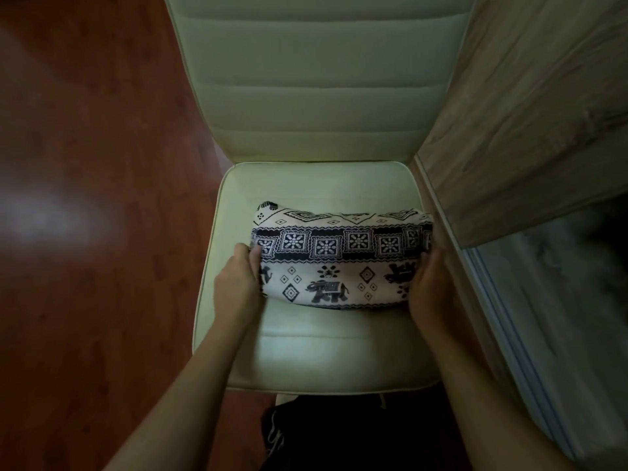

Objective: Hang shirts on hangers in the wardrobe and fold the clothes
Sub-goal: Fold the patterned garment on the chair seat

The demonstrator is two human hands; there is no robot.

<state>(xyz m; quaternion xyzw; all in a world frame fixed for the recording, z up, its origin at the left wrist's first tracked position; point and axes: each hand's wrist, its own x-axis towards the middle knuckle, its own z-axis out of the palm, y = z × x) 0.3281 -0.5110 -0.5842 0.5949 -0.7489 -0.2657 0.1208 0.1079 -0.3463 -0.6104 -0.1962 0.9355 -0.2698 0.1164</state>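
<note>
Dark clothing (pixel 326 433) on the person's own body fills the bottom edge of the head view, just below the front rim of a pale padded chair (pixel 326 355). Both bare forearms reach forward over the seat. Between the hands lies a folded cloth (pixel 336 263), white with dark bands of square flower blocks, diamonds and elephants, resting on the seat toward its back half. The left hand (pixel 238 283) presses against the cloth's left end, thumb on top at the dark band and the other fingers tucked under or behind the edge, so it grips that end. The right hand (pixel 430 287) cups the cloth's right end, palm against the side and fingers curled around it; the fingertips are hidden by the fabric. Beyond the hands rises the chair's ribbed backrest (pixel 319 79). Left of the left hand spreads a reddish wood floor (pixel 95 198) with a soft glare patch. Right of the right hand stands a light wood-grain wardrobe panel (pixel 530 107), with a sliding track (pixel 503 321) running along its foot.
</note>
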